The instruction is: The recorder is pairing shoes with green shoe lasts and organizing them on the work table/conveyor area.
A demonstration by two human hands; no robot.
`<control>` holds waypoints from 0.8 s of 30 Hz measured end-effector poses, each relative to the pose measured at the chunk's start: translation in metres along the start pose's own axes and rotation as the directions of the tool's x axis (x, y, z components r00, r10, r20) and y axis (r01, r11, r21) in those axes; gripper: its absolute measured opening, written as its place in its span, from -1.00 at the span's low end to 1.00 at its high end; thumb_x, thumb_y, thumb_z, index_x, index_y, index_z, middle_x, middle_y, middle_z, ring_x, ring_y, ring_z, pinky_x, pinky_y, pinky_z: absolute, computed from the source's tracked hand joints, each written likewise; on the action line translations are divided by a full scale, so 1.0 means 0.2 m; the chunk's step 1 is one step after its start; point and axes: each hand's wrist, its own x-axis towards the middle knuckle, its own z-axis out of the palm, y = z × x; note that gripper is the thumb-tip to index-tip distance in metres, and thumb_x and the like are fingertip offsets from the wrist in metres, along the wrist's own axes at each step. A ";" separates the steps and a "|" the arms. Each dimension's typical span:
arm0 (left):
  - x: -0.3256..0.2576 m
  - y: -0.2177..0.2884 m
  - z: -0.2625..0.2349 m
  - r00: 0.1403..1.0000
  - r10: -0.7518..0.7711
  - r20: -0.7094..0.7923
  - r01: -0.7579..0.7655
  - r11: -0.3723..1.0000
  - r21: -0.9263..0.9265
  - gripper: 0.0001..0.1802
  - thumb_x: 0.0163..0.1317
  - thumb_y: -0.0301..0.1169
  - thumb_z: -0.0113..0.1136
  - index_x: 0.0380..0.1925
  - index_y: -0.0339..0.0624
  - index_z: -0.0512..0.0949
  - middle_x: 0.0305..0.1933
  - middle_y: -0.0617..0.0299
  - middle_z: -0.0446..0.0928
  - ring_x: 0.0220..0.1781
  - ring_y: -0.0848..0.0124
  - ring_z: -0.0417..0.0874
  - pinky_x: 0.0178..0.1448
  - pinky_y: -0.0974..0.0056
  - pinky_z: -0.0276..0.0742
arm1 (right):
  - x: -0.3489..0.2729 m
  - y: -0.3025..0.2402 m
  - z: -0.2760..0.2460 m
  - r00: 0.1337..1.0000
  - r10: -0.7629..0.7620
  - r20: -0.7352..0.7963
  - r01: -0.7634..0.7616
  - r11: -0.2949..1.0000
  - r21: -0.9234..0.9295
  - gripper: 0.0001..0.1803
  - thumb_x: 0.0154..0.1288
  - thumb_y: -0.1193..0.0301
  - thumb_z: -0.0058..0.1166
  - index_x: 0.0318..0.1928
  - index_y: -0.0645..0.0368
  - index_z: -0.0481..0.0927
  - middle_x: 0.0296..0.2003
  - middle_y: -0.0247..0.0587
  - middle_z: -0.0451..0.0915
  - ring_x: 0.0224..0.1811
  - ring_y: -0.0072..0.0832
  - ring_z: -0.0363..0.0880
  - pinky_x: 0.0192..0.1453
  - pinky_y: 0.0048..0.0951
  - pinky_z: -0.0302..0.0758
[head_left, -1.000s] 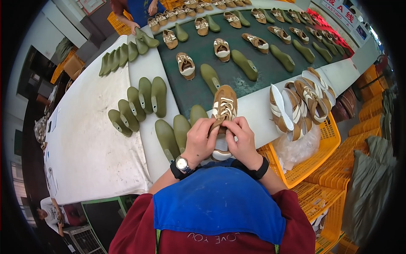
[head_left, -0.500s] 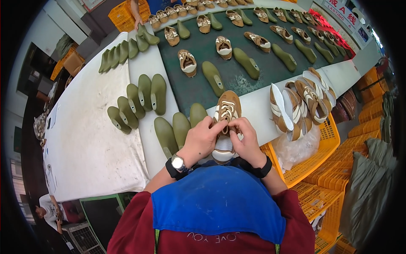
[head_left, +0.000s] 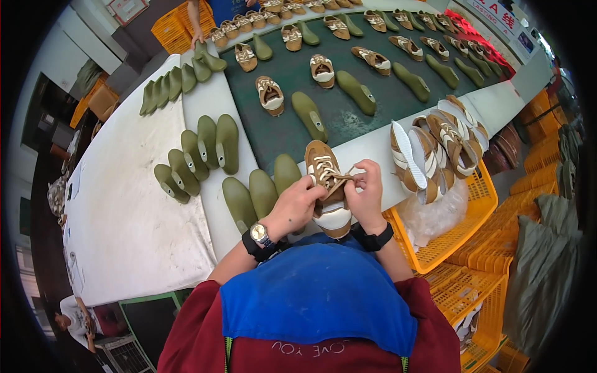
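Close in, just past the blue apron, the brown-and-white shoe sits between the two hands, toe to twelve o'clock, heel to six, and there's the change: a second ago both hands met over the lacing, and now the right hand has swung out to three o'clock, finger and thumb pinched on a lace drawn sideways from the shoe! The left hand, over at nine, is clamped on the shoe's side by the lacing; whether it pins a lace as well is hidden. By my reading, the work has split: one hand steadies, the other draws lace. On to the count: one shoe in hand, one watch on the left wrist. Three green moulds at nine o'clock, just beside the left hand. Between three and four, one yellow basket with a clear plastic bag in it; above that, between two and three, a heap of shoes, overlapping too much to number. Out at half past nine, a slanting row of five moulds. Beyond, from eleven round to two, runs the green belt, its nearer rows showing at least five shoes and five moulds, the far end too crowded to tell. Farther still, at ten, at least seven moulds, and one co-worker's hand at the row's far end.
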 end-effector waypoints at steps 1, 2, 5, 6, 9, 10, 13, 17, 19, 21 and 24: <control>0.00 -0.02 0.03 1.000 0.011 0.006 -0.011 1.000 -0.009 -0.79 0.10 -0.56 0.06 -0.24 -0.09 0.51 -0.33 0.07 0.37 -0.30 0.12 0.50 -0.23 0.12 0.46 | -0.01 0.02 -0.01 0.999 -0.017 0.051 0.019 0.999 -0.040 -0.60 0.01 0.75 -0.03 -0.08 0.21 0.38 -0.06 -0.08 0.35 -0.39 -0.44 0.48 -0.35 -0.53 0.50; 0.01 -0.04 0.06 0.998 -0.064 0.022 0.063 0.997 0.049 -0.80 0.13 -0.53 0.04 -0.22 -0.08 0.50 -0.32 0.05 0.39 -0.30 0.09 0.52 -0.24 0.10 0.47 | -0.01 0.07 -0.02 0.985 -0.065 0.162 0.075 0.995 -0.059 -0.61 0.04 0.71 0.02 -0.06 0.21 0.39 -0.09 -0.06 0.39 -0.34 -0.35 0.51 -0.31 -0.50 0.52; -0.02 -0.13 0.17 0.985 -0.137 0.101 0.122 0.983 0.140 -0.79 0.19 -0.48 -0.02 -0.16 -0.12 0.47 -0.28 -0.03 0.46 -0.29 0.04 0.58 -0.22 0.06 0.52 | 0.03 0.17 -0.17 0.930 0.100 0.354 -0.017 0.973 -0.231 -0.60 0.09 0.56 0.14 0.00 0.18 0.44 -0.07 -0.04 0.44 -0.17 -0.23 0.53 -0.08 -0.31 0.50; -0.03 -0.16 0.20 0.967 -0.197 0.161 0.157 0.960 0.231 -0.80 0.19 -0.49 -0.01 -0.17 -0.16 0.46 -0.29 -0.04 0.45 -0.30 0.03 0.57 -0.22 0.05 0.52 | 0.04 0.29 -0.25 0.971 0.021 0.237 0.085 0.900 -0.427 -0.57 0.09 0.52 0.16 0.02 0.17 0.45 -0.06 -0.03 0.44 -0.12 -0.20 0.50 -0.02 -0.26 0.46; -0.05 -0.23 0.27 0.918 -0.289 0.274 0.177 0.912 0.369 -0.80 0.17 -0.45 0.01 -0.19 -0.23 0.46 -0.31 -0.09 0.49 -0.29 0.02 0.59 -0.19 0.04 0.53 | 0.08 0.46 -0.53 0.999 -0.030 -0.016 0.001 0.490 -0.871 -0.48 0.04 0.37 0.25 0.06 0.16 0.45 -0.06 -0.02 0.47 -0.04 -0.09 0.45 0.11 -0.18 0.38; -0.05 -0.23 0.27 0.906 -0.291 0.308 0.163 0.910 0.382 -0.82 0.15 -0.46 0.01 -0.23 -0.22 0.46 -0.34 -0.09 0.52 -0.31 0.03 0.62 -0.22 0.05 0.55 | 0.08 0.47 -0.57 0.999 -0.032 -0.024 -0.005 0.484 -0.875 -0.48 0.04 0.37 0.25 0.06 0.16 0.45 -0.06 -0.02 0.47 -0.04 -0.09 0.45 0.11 -0.18 0.38; -0.04 -0.21 0.25 0.910 -0.265 0.320 0.124 0.908 0.401 -0.84 0.14 -0.41 0.01 -0.32 -0.19 0.52 -0.50 -0.04 0.57 -0.38 0.06 0.64 -0.29 0.06 0.57 | 0.07 0.49 -0.63 0.967 0.239 -0.087 -0.158 0.299 -0.941 -0.40 -0.04 0.28 0.30 0.06 0.17 0.46 -0.10 -0.04 0.49 -0.02 -0.05 0.43 0.08 -0.20 0.39; -0.03 -0.16 0.17 0.898 -0.282 0.337 0.125 0.900 0.418 -0.81 0.17 -0.29 0.04 -0.34 -0.09 0.60 -0.56 0.04 0.58 -0.46 0.09 0.63 -0.34 0.05 0.55 | 0.09 0.50 -0.59 0.946 0.300 -0.124 -0.240 0.386 -0.891 -0.45 -0.03 0.30 0.27 0.01 0.21 0.47 -0.28 -0.09 0.54 -0.19 -0.13 0.51 -0.08 -0.29 0.46; -0.01 -0.10 0.11 0.843 -0.411 0.348 0.232 0.860 0.454 -0.80 0.16 -0.30 0.07 -0.35 -0.10 0.62 -0.40 0.01 0.61 -0.33 0.11 0.64 -0.27 0.07 0.56 | 0.10 0.52 -0.56 0.910 0.358 -0.208 -0.364 0.453 -0.813 -0.51 0.01 0.32 0.22 -0.02 0.24 0.47 -0.35 -0.14 0.55 -0.27 -0.21 0.54 -0.16 -0.36 0.49; -0.07 -0.16 0.12 0.892 -0.342 0.295 0.182 0.870 0.458 -0.81 0.14 -0.30 0.09 -0.37 -0.12 0.63 -0.29 0.00 0.60 -0.24 0.12 0.62 -0.22 0.09 0.56 | 0.04 0.60 -0.56 0.751 0.653 -0.100 -0.660 0.747 -0.079 -0.75 0.17 0.41 0.04 -0.14 0.25 0.49 -0.28 -0.23 0.57 -0.27 -0.41 0.57 -0.16 -0.41 0.52; -0.11 -0.19 0.11 0.968 -0.163 0.192 0.055 0.880 0.471 -0.80 0.11 -0.30 0.15 -0.41 -0.18 0.64 -0.17 0.03 0.54 -0.10 0.15 0.56 -0.13 0.10 0.53 | -0.01 0.31 -0.41 0.721 0.663 0.204 -0.608 0.462 0.645 -0.75 0.22 0.41 -0.08 -0.11 0.25 0.44 -0.23 -0.28 0.51 -0.20 -0.50 0.52 -0.09 -0.41 0.51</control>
